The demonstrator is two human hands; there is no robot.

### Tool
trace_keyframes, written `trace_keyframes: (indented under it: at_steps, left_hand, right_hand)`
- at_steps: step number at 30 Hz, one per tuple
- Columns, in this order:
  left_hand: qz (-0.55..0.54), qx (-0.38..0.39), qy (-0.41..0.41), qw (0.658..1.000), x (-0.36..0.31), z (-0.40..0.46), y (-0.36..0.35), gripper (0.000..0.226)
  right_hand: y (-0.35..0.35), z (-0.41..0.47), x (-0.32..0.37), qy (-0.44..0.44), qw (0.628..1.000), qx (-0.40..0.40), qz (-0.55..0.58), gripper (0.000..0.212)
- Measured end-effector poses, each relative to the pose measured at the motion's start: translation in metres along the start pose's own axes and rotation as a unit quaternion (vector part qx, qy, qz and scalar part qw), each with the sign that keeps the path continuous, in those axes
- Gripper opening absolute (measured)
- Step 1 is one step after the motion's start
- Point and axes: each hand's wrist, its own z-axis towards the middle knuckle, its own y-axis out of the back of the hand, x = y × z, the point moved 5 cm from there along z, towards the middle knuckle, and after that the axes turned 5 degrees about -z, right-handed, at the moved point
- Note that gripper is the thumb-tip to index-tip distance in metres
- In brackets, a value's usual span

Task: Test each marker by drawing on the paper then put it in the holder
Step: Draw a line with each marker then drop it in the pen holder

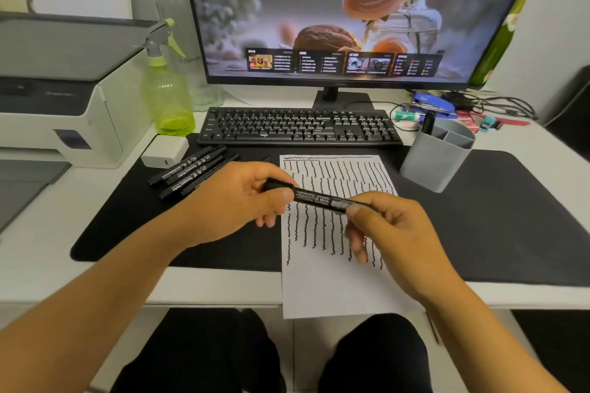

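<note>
A black marker [319,199] with white print is held level above the paper [332,284]. My left hand [236,201] grips its left end and my right hand [386,233] grips its right end. The white paper carries many wavy black lines and hangs over the desk's front edge. Several more black markers [188,174] lie in a bunch on the black desk mat, left of the paper. The grey holder [434,159] stands at the paper's upper right, with one black marker [428,123] upright in its back left compartment.
A black keyboard [297,128] and a monitor [344,16] sit behind the paper. A green spray bottle [167,99], a white charger [164,151] and a printer [60,89] stand to the left. Cables and small items [447,108] clutter the back right.
</note>
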Motion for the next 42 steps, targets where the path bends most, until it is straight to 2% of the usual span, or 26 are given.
trace_keyframes:
  at_steps: [3, 8, 13, 15, 17, 19, 22, 24, 26, 28, 32, 42]
  left_hand:
    - [0.123, 0.051, -0.050, 0.990, -0.016, -0.004, -0.007, 0.021]
    - [0.268, 0.090, -0.078, 0.956, -0.031, -0.011, -0.027, 0.029]
    - [0.238, 0.158, -0.062, 0.956, -0.027, -0.024, -0.041, 0.037]
    - [0.207, 0.197, -0.034, 0.958, -0.018, -0.029, -0.031, 0.025]
    - [0.163, 0.143, 0.034, 0.976, -0.002, -0.029, 0.004, 0.032]
    - [0.222, 0.067, 0.083, 0.969, 0.013, -0.028, 0.041, 0.032]
    - [0.312, 0.032, 0.078, 0.946, 0.027, -0.017, 0.038, 0.027]
    - [0.361, -0.010, 0.031, 0.932, 0.025, -0.006, 0.017, 0.034]
    - [0.416, -0.035, -0.022, 0.909, 0.029, 0.003, 0.000, 0.046]
    - [0.432, -0.052, -0.050, 0.899, 0.039, 0.007, -0.008, 0.044]
    - [0.430, -0.051, -0.089, 0.897, 0.057, 0.009, -0.016, 0.037]
    - [0.393, -0.085, -0.106, 0.909, 0.061, 0.008, -0.014, 0.034]
  right_hand:
    - [-0.010, 0.002, 0.001, -0.010, 0.989, -0.004, 0.145, 0.016]
    - [-0.028, 0.005, 0.009, 0.032, 0.984, 0.026, 0.174, 0.021]
    - [-0.025, -0.005, 0.013, 0.093, 0.976, 0.070, 0.182, 0.025]
    - [-0.005, -0.008, 0.013, 0.102, 0.977, 0.010, 0.185, 0.024]
    - [0.043, -0.010, 0.011, 0.098, 0.965, -0.104, 0.219, 0.022]
    - [0.081, -0.007, 0.016, 0.100, 0.961, -0.153, 0.209, 0.019]
    - [0.071, 0.000, 0.009, 0.034, 0.986, -0.124, 0.107, 0.011]
    - [0.040, 0.002, 0.001, -0.004, 0.996, -0.079, 0.037, 0.008]
    - [0.005, 0.002, -0.009, -0.021, 0.999, -0.040, -0.019, 0.014]
    - [-0.020, 0.003, -0.019, -0.039, 0.996, -0.040, -0.068, 0.019]
    - [-0.041, 0.005, -0.037, -0.055, 0.990, -0.061, -0.116, 0.017]
    - [-0.041, 0.004, -0.048, -0.068, 0.987, -0.058, -0.132, 0.020]
